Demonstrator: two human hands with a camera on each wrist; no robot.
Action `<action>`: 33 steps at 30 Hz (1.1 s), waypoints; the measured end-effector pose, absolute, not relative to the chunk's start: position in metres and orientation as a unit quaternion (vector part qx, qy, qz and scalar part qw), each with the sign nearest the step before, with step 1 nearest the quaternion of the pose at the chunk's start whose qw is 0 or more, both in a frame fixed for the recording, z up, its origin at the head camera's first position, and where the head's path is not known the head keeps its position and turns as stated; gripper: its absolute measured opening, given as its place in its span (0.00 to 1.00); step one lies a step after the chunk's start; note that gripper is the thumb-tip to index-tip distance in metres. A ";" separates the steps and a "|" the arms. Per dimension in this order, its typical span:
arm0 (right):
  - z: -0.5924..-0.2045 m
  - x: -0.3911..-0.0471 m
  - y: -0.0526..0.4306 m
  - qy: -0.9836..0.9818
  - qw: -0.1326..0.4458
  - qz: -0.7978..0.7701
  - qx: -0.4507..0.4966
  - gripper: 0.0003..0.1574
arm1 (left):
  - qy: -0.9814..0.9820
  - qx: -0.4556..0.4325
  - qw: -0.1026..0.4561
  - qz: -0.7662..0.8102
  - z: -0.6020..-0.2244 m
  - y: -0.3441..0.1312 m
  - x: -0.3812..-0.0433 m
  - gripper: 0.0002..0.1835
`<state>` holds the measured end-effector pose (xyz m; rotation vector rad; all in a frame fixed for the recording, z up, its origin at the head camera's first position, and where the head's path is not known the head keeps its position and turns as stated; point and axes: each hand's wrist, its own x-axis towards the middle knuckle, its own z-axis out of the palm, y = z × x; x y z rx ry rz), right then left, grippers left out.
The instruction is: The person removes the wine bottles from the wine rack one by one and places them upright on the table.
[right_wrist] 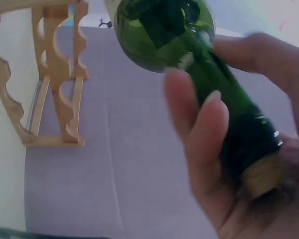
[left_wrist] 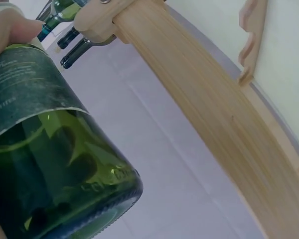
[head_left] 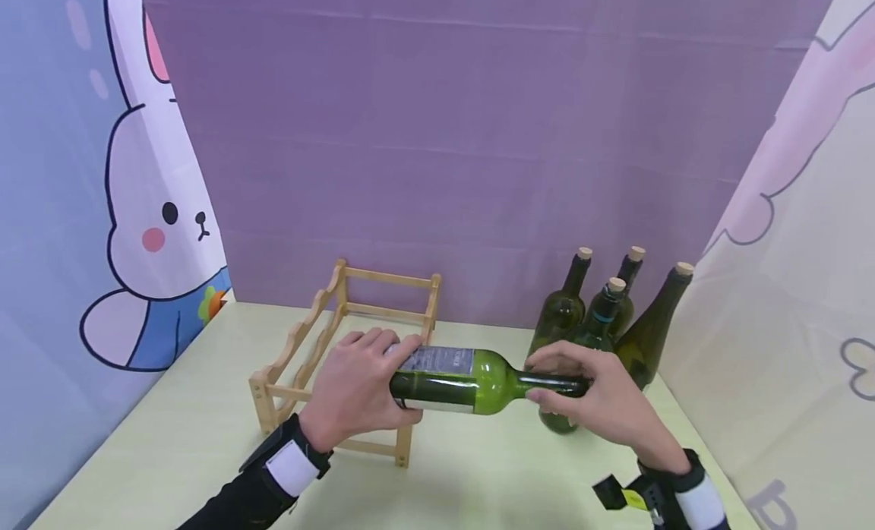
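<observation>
A green wine bottle (head_left: 492, 382) lies sideways in the air between both hands, its neck toward the right. My left hand (head_left: 365, 386) grips the bottle's labelled body near the base. At the other end my right hand (head_left: 601, 393) holds the neck between thumb and fingers; the right wrist view shows a cork (right_wrist: 261, 174) in the bottle's mouth by the palm. Behind the left hand stands a light wooden bottle rack (head_left: 262, 401) with scalloped rails, partly covered by that hand and the bottle. In the left wrist view, a rack bar (left_wrist: 199, 109) passes beside the bottle's base.
Several corked dark green bottles (head_left: 557, 310) stand close together on the pale table (head_left: 137, 439) at the back right, partly behind my right hand. A purple cloth (head_left: 478, 135) hangs along the back, with a rabbit-print cloth (head_left: 157, 196) left and a pale cloth (head_left: 786, 302) right.
</observation>
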<state>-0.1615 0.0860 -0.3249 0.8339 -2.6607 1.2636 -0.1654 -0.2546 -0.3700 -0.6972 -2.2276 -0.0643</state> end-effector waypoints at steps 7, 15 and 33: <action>-0.324 -0.159 0.088 -0.779 0.050 0.576 0.243 0.31 | -0.881 -0.254 0.386 -0.102 -0.368 -0.261 -0.160 0.49; -0.334 -0.161 0.078 -0.694 0.020 0.614 0.375 0.47 | -0.888 -0.233 0.347 -0.189 -0.371 -0.258 -0.150 0.42; -0.331 -0.163 0.043 -0.627 0.015 0.618 0.474 0.71 | -0.773 -0.265 0.157 -0.554 -0.395 -0.225 -0.118 0.27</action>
